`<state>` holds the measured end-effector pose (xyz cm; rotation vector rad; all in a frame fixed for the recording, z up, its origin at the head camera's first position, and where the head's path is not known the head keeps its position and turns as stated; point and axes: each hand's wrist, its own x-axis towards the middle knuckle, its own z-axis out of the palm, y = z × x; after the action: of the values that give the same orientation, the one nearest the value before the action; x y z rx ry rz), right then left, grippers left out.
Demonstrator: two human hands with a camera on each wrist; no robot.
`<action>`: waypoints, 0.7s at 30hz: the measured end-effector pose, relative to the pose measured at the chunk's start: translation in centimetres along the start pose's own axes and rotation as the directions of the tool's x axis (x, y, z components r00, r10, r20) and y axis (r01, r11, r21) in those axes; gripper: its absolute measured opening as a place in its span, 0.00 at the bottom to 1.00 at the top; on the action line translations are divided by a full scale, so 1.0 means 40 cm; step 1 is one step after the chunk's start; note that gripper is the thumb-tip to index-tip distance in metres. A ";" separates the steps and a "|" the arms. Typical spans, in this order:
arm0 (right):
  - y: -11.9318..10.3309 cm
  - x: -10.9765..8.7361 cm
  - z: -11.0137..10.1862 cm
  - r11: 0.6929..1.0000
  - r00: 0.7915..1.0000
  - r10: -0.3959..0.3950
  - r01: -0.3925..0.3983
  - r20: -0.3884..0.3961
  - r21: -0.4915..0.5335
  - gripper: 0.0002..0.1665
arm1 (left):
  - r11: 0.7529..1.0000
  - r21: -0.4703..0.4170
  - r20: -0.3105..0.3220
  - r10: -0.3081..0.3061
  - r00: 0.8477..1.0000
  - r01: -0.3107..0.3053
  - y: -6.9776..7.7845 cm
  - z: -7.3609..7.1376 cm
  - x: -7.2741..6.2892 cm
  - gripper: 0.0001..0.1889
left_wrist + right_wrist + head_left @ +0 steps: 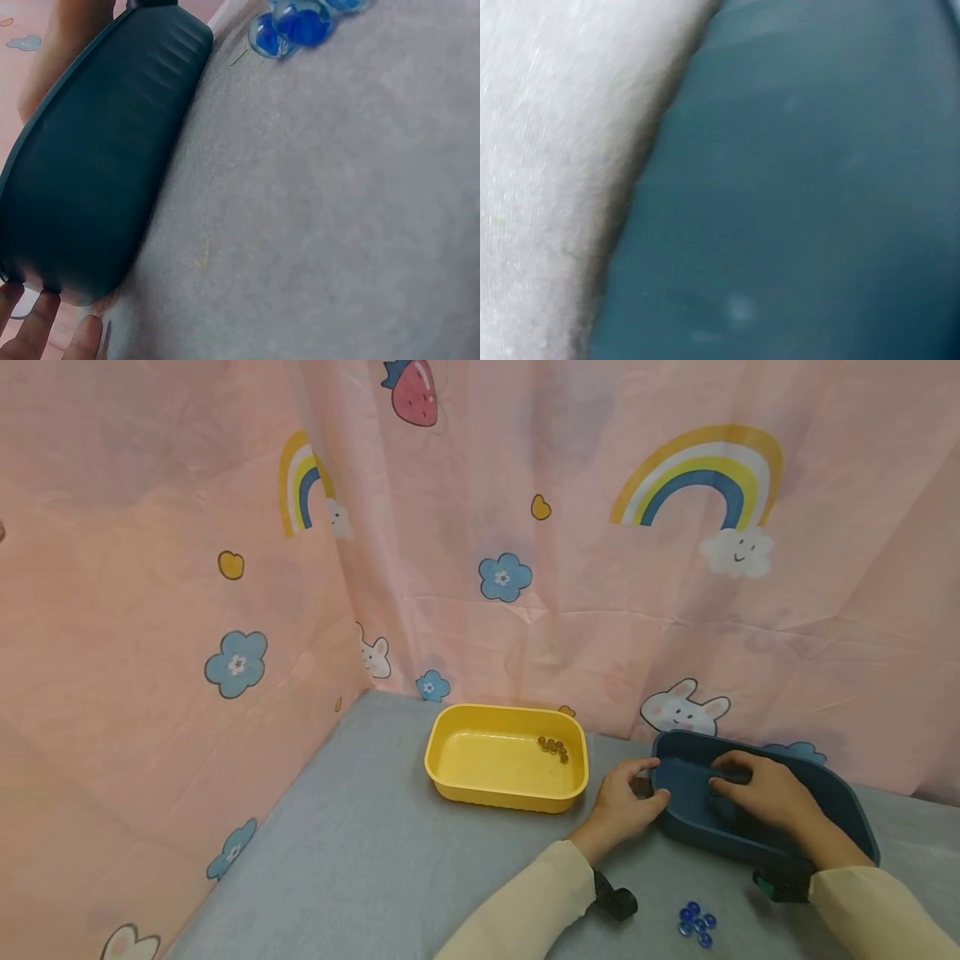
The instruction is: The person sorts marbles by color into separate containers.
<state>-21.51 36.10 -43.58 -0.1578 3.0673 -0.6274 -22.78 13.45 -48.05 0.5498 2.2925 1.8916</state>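
A dark blue tray (690, 810) stands on the right, its rounded left end beside my left hand (624, 803). In the left wrist view, outstretched fingertips (45, 307) touch that end of the tray (97, 172). My right hand (776, 793) reaches over the near wall into the tray, with thumb and forefinger bent and a gap between their tips. Nothing shows in that gap; the other fingers are hidden. The right wrist view holds only the tray's blurred outer wall (780, 187). Several blue glass marbles (696, 922) lie in front of the tray.
A yellow tray (480, 797) stands to the left, with several amber marbles (553, 747) inside at its right. Grey cloth (337, 860) covers the table. Pink printed curtains (465, 527) hang behind and on the left. Each wrist wears a black camera (618, 902).
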 end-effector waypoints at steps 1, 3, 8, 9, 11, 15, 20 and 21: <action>-0.001 -0.004 -0.002 1.000 1.000 -0.003 0.003 0.000 0.016 0.29 | 1.000 -0.001 0.002 0.001 1.000 -0.001 0.000 0.000 -0.001 0.22; -0.005 -0.011 -0.005 0.999 1.000 -0.005 0.005 -0.004 0.034 0.30 | 1.000 0.000 0.004 0.002 1.000 -0.002 0.001 -0.001 -0.002 0.22; -0.028 -0.038 -0.023 0.999 1.000 0.003 -0.002 -0.021 0.048 0.31 | 1.000 -0.001 0.014 0.012 1.000 -0.012 0.000 0.000 -0.003 0.22; -0.035 -0.045 -0.027 0.999 1.000 0.007 -0.006 -0.025 0.046 0.32 | 1.000 -0.006 0.016 0.014 1.000 -0.014 -0.001 0.001 -0.002 0.22; -0.047 -0.062 -0.035 0.999 0.999 0.013 -0.011 -0.036 0.050 0.33 | 1.000 -0.018 0.017 0.013 1.000 -0.012 -0.001 0.001 -0.002 0.22; -0.067 -0.104 -0.043 0.998 0.997 0.021 -0.017 -0.074 0.064 0.33 | 0.999 -0.039 0.011 0.006 1.000 -0.006 0.000 0.001 -0.001 0.22; -0.079 -0.158 -0.046 0.996 0.994 0.037 -0.029 -0.103 0.083 0.31 | 0.999 -0.045 0.007 0.004 1.000 -0.003 0.003 0.001 -0.001 0.22; -0.081 -0.169 -0.046 0.995 0.994 0.043 -0.033 -0.105 0.092 0.30 | 0.999 -0.044 0.006 0.003 1.000 -0.002 0.003 0.001 -0.001 0.22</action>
<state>-14.50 34.52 -40.71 -0.0671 3.1273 -0.7965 -22.71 13.50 -47.95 0.5521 2.2416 1.9345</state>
